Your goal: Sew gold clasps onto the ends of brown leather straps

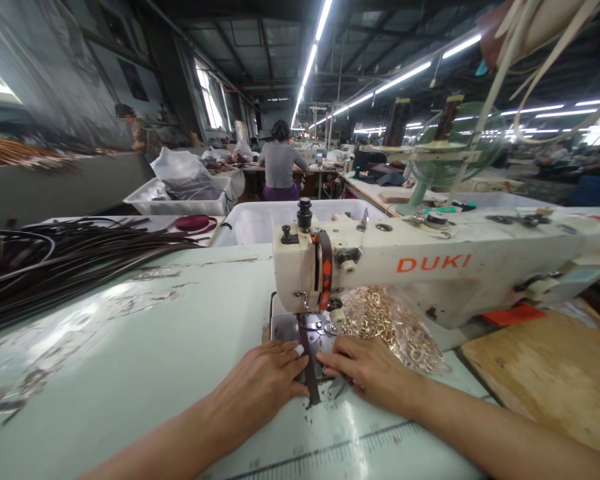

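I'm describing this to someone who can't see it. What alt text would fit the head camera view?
Two bare hands, left hand and right hand, press a dark strap flat under a cream DUKI sewing machine on a pale green table. Gold metal rings lie beside it; dark straps are piled left.

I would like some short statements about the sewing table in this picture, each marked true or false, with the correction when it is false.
1. Both hands press on a dark strap at the sewing machine. True: the left hand and the right hand lie flat on either side of the dark strap, at the sewing machine.
2. The machine carries the word DUKI in blue. False: the letters are orange.
3. A pile of dark straps lies on the table to the left. True.
4. Gold-coloured metal rings lie under the machine arm. True.
5. The right hand holds scissors. False: it rests flat on the table and holds no tool.
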### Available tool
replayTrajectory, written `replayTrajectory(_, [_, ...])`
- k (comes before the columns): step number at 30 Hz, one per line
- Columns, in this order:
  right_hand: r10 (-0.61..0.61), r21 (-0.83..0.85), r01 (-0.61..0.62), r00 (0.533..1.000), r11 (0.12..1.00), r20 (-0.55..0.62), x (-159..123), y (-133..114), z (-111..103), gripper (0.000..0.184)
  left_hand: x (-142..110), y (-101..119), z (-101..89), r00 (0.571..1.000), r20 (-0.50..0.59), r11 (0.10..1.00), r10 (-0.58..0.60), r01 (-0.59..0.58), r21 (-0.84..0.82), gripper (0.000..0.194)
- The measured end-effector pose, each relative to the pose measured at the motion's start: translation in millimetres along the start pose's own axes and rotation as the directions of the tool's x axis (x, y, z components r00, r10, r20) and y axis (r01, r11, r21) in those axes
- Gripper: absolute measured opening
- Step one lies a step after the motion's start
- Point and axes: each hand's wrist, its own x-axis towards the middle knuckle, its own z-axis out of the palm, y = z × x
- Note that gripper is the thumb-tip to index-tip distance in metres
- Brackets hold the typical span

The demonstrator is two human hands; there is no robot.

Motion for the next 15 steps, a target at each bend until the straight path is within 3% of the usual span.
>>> replayTrajectory(3, [0.000, -0.003, 0.000, 1.000, 1.000, 0.004, 1, 0, -1, 0.028, 2, -6, 5.4, 0.998, -0.062, 0.999, 0.016, -0.018, -0.042, 0.024])
replayTrajectory(7, [0.010, -0.019, -0.009, 0.999, 1.000, 0.033, 0, -1, -3, 0.027, 6, -15, 9.5, 0.981, -0.184, 0.995, 0.064, -0.077, -0.062, 0.035])
replayTrajectory(15, [0.029, -0.015, -0.028, 0.998, 0.999, 0.057, 2, -3, -5, 0.027, 15, -37, 13.4, 0.966, -0.259, 0.994, 0.018, -0.045, -0.101, 0.039])
